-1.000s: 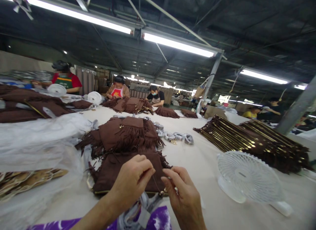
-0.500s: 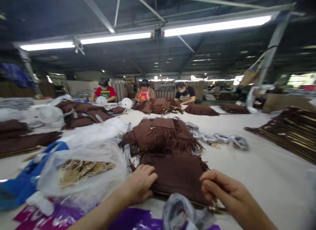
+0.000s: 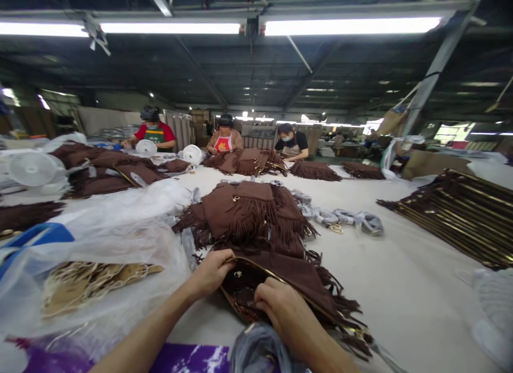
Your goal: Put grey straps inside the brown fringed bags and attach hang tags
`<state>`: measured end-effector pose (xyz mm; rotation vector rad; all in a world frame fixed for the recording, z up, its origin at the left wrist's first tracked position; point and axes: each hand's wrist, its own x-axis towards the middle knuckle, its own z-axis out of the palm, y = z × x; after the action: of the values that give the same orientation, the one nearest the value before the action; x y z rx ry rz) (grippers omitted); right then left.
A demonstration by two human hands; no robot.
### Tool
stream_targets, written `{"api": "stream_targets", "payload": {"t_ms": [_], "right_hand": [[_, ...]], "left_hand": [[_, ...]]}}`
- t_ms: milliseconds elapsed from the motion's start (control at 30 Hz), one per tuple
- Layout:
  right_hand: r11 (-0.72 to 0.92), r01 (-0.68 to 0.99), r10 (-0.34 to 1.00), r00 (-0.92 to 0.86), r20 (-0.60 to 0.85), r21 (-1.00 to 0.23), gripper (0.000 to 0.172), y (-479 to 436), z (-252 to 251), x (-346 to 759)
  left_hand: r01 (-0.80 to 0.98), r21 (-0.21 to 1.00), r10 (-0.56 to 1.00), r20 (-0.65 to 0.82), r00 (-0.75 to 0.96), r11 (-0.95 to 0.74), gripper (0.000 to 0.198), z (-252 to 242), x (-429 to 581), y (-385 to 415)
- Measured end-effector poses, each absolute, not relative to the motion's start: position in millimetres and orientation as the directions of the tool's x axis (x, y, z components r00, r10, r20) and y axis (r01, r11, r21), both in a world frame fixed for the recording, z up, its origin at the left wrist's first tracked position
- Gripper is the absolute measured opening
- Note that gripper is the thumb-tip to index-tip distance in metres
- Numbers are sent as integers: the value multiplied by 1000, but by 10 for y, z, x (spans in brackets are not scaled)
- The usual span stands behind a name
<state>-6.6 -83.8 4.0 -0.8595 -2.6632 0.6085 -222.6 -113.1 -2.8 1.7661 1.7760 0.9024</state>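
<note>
A dark brown fringed bag point(image 3: 296, 271) lies in front of me with its gold zip undone and its mouth gaping. My left hand point(image 3: 214, 271) pinches the left end of the zip edge. At the opening, my right hand point(image 3: 280, 309) has its fingers curled inside the mouth; whatever they grip is hidden. A patterned lining and a small pale fitting show inside. Just below my right hand sits a plastic-wrapped coil point(image 3: 258, 351), probably a strap. Behind the bag rises a pile of similar brown fringed bags point(image 3: 248, 207).
Several wrapped coils point(image 3: 347, 220) lie right of the pile. Zipped bags point(image 3: 452, 218) are stacked at far right. To the left is a clear plastic bag point(image 3: 104, 266) holding tan tags with cords point(image 3: 92, 282). Three co-workers point(image 3: 294, 143) work across the white table point(image 3: 404, 287).
The bag, formerly flat and closed, now gapes open. My left hand has gone to its zip edge, and my right hand has moved left into the mouth. The view has shifted.
</note>
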Motion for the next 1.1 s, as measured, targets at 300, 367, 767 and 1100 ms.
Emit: {"api": "stream_targets", "payload": {"t_ms": [300, 367, 767, 1100], "right_hand": [[634, 537, 689, -719, 91, -556, 19, -674, -163, -366], [631, 544, 698, -710, 98, -552, 19, -666, -188, -366], [654, 444, 693, -677, 249, -613, 19, -735, -206, -469], [517, 265, 714, -658, 240, -814, 18, -745, -232, -476]], "left_hand": [[424, 905, 987, 25, -160, 46, 14, -142, -2291, -1011], [390, 918, 983, 7, -182, 65, 15, -144, -2297, -1003], [301, 948, 970, -32, -242, 107, 12, -144, -2291, -1005], [270, 959, 963, -13, -271, 88, 8, -126, -2284, -1033]]}}
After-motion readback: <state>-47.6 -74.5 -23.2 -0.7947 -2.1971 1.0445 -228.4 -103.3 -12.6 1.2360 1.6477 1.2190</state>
